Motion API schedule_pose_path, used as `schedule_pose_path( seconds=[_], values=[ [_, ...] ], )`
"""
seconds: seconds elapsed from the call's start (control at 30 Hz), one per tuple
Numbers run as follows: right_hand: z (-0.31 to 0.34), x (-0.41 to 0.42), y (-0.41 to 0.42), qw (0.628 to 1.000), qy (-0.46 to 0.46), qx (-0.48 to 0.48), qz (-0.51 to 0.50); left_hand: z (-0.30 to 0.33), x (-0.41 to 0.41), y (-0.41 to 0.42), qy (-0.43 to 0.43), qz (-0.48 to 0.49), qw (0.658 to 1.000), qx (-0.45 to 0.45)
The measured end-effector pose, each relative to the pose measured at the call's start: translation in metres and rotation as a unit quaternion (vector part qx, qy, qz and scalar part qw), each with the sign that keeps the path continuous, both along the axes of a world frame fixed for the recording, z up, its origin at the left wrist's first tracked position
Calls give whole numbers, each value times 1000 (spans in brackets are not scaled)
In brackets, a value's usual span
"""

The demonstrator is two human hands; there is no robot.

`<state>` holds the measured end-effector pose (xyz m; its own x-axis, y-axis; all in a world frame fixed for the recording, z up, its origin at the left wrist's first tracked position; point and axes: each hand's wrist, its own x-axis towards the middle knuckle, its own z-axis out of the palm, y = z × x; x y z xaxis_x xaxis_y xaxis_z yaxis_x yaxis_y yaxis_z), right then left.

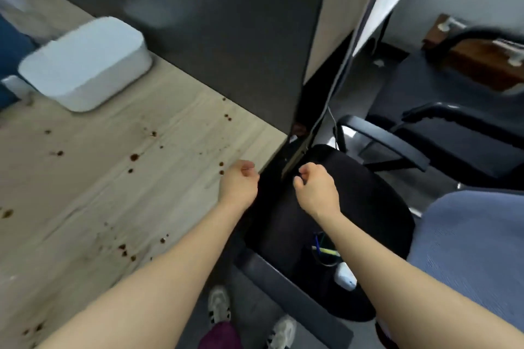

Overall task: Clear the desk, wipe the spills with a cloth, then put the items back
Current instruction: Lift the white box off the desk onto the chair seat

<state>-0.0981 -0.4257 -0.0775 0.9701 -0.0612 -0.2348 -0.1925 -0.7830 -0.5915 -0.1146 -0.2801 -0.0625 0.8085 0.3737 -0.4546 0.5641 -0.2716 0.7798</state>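
The light wooden desk (93, 207) carries several brown spill drops (133, 157) scattered over its surface. A white lidded box (85, 62) stands on it at the back left. My left hand (239, 183) hovers over the desk's right corner, fingers loosely curled, holding nothing. Just past the desk edge, my right hand (316, 188) hangs above a black chair seat (363, 207), also loosely curled and empty. On that seat stand a black pen holder with pens (323, 253) and a small white item (344, 276). No cloth is in view.
A dark partition panel (226, 22) walls the desk's far side. A cable (344, 59) hangs beside it. A blue-grey chair (470, 249) is at the right, and a dark armchair (425, 139) behind it. My shoes (218, 306) are on the floor below.
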Motion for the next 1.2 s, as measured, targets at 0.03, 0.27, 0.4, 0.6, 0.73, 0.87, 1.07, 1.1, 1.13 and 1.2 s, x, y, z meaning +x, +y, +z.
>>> schedule_pose_path(
  seconds=[0.03,0.27,0.4,0.6,0.73,0.87,1.07,1.1,1.13,1.2],
  values=[
    [12,9,20,1000,-8,5,23,13,3,20,-13,13,1000,17],
    [59,69,169,986,-11,19,164,66,23,160,-54,124,989,65],
    [62,103,244,981,21,16,195,69,28,240,-40,158,983,86],
    [51,175,335,986,52,88,128,53,55,347,-14,247,962,118],
    [42,217,372,982,78,164,41,43,78,380,-8,303,952,38],
    [29,243,397,969,117,217,-8,32,100,393,14,302,953,-36],
    [21,262,419,944,109,311,-16,15,113,401,-21,258,964,-60],
    [20,262,419,938,116,326,-15,12,114,402,-32,255,964,-63],
    [19,263,419,934,122,335,-15,10,114,403,-41,253,965,-63],
    [19,261,416,929,133,346,-20,8,114,404,-53,256,963,-67]
  ],
)
